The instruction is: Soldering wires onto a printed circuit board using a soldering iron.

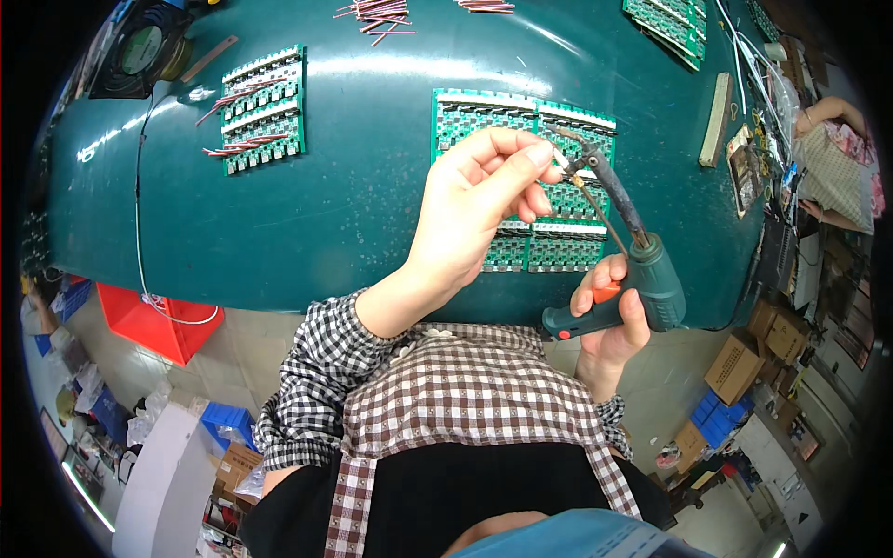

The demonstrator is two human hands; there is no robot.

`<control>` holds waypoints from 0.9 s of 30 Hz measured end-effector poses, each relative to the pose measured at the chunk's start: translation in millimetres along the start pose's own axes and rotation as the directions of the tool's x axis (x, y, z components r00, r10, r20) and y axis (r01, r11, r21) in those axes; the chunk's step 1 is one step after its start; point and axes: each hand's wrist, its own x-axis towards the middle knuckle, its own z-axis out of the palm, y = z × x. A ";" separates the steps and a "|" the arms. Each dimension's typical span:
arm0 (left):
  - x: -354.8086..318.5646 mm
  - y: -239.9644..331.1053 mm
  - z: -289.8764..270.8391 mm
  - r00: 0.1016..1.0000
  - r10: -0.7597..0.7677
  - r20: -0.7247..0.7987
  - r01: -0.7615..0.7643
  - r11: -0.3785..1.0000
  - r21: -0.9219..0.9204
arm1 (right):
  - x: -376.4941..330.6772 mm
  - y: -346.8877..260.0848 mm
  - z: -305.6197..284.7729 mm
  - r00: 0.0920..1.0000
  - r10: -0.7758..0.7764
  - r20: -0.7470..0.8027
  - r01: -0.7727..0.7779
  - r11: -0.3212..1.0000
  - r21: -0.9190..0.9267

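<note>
Where the right hand (615,338) curls, a soldering gun (657,285) sits within.

Circuit boards (569,256), toward tabletop's (353,232) near edge: partly hidden by left hand (484,186) and soldering gun (659,284); component markings too small to read. Small pale piece (560,159), pinched at left fingertips: too small to identify; contact with gun's tip cannot be told. Gun's handle: partly covered by right hand (609,346). Tabletop's far edge: out of frame; wire bundles (375,11) and far-right board stack (674,23) cut off there. Co-worker (837,167) beyond right edge: only partly visible.
</note>
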 end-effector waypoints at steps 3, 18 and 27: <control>1.3 -0.9 -0.2 1.000 -0.018 -0.014 0.019 1.000 0.010 | 1.5 4.3 -4.3 1.000 -0.022 0.008 0.022 0.999 0.044; -21.4 21.9 -46.0 0.892 0.429 0.143 -0.287 0.290 0.913 | 12.9 -18.8 -33.4 0.999 -0.033 -0.042 0.038 0.993 0.114; -20.4 16.9 -50.4 0.935 0.348 0.073 -0.153 0.209 0.966 | 46.6 -8.7 -55.7 0.991 -0.133 -0.014 0.134 0.986 0.105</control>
